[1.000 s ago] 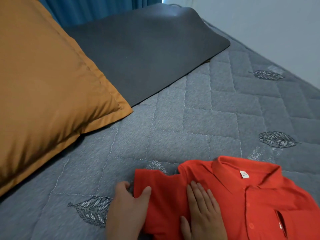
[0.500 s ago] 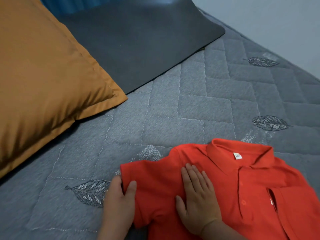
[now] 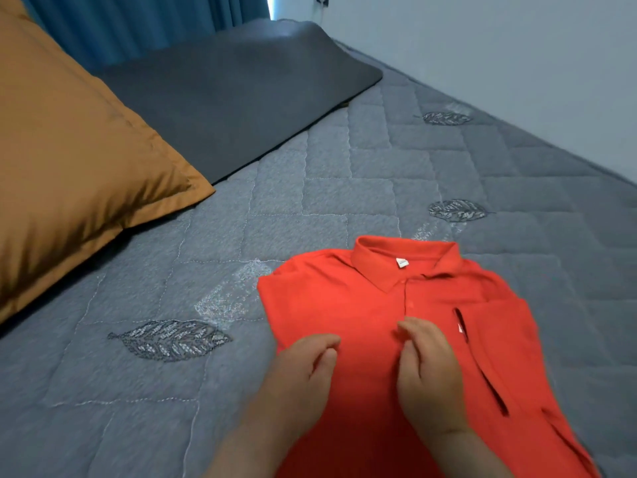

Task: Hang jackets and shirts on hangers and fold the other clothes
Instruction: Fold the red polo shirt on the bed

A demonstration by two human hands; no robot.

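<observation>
A red polo shirt [image 3: 375, 305] lies front up on the grey quilted bed [image 3: 275, 215], collar towards the far side. Its left sleeve is tucked in, so that side shows a straight edge. The right side is folded over the front. My left hand [image 3: 303, 370] hovers at the shirt's left edge, fingers loosely curled and holding nothing. Over the middle of the shirt, near the button placket, my right hand [image 3: 427, 374] has bent fingers that grip nothing.
A large orange pillow [image 3: 69, 160] fills the left side of the bed. A dark grey mat [image 3: 234, 98] lies at the far end, below blue curtains [image 3: 138, 19]. A pale wall [image 3: 517, 63] runs along the right edge of the bed.
The left sleeve, which stuck out and was held by my left hand, is now folded in. My right hand lifted off the shoulder and moved to the shirt's middle.
</observation>
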